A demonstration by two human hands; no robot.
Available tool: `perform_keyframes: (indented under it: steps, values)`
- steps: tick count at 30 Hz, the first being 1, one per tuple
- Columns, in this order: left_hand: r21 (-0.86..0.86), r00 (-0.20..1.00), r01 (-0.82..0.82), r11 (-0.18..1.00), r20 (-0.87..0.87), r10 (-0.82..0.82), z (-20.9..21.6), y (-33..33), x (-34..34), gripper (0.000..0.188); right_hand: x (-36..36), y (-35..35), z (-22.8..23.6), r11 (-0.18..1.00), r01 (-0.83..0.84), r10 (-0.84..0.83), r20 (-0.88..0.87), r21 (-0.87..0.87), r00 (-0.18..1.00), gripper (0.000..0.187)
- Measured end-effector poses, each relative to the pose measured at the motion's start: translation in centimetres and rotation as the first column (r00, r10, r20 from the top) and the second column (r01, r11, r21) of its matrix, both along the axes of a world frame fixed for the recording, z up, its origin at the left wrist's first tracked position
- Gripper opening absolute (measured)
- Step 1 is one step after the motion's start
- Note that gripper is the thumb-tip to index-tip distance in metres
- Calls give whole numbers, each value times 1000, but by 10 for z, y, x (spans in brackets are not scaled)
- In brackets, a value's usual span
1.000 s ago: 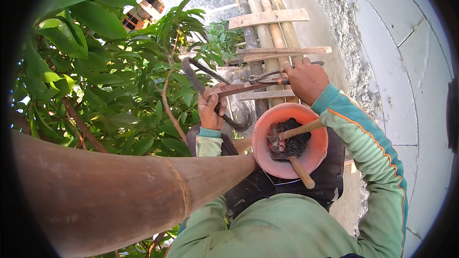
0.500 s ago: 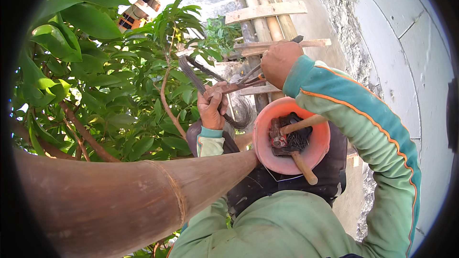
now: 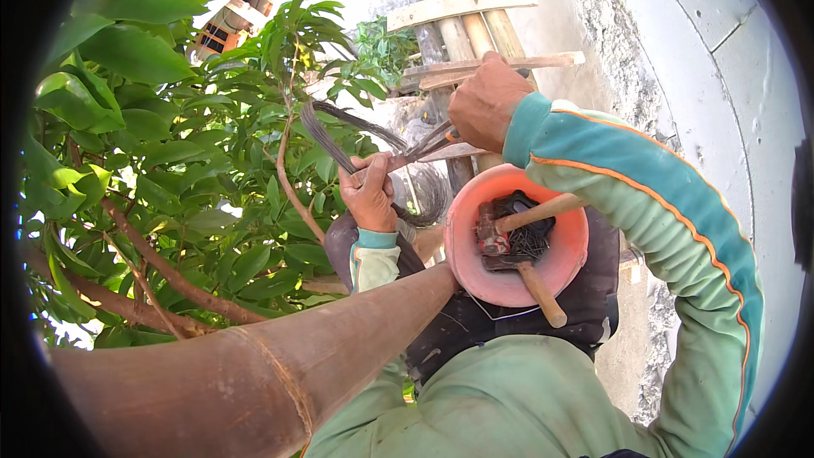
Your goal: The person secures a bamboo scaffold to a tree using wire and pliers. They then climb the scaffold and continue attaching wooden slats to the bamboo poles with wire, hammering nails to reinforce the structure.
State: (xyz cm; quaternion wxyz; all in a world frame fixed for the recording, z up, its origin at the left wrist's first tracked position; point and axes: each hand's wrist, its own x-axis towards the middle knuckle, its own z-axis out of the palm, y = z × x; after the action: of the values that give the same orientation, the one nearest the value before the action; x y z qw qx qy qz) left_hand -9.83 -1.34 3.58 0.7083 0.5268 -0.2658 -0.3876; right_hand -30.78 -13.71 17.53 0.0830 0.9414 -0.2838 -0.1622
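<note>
Left hand (image 3: 370,194) around dark strands (image 3: 326,136)

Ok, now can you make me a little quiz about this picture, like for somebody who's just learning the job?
1. Pick one: what does the left hand hold?
A) a garden hose
B) a bundle of dark wire
C) a paintbrush

2. True or false: the right hand is inside the orange-pink bucket.

3. Count: how many wooden handles show in the bucket?

Key:
1. B, bent over in a loop.
2. False; that hand is outside it.
3. Two.
</note>
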Motion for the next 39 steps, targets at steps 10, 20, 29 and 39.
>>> perform_keyframes:
  steps: [10,20,29,39]
  values:
    - [-2,998,-20,1000,-57,20,-3,-1,5,29,-16,-47,-62,964,22,-78,202,267,976,31]
    - [87,995,-73,993,-64,79,-15,-8,24,26,-5,-91,-135,968,-130,63,296,214,953,33]
    - [74,994,-104,992,-12,105,-12,0,12,27,52,2,-23,977,3,1,17,-213,1000,21]
    - [44,996,-10,999,-86,13,-13,-3,16,34,-24,-74,-130,927,15,-93,191,374,977,33]
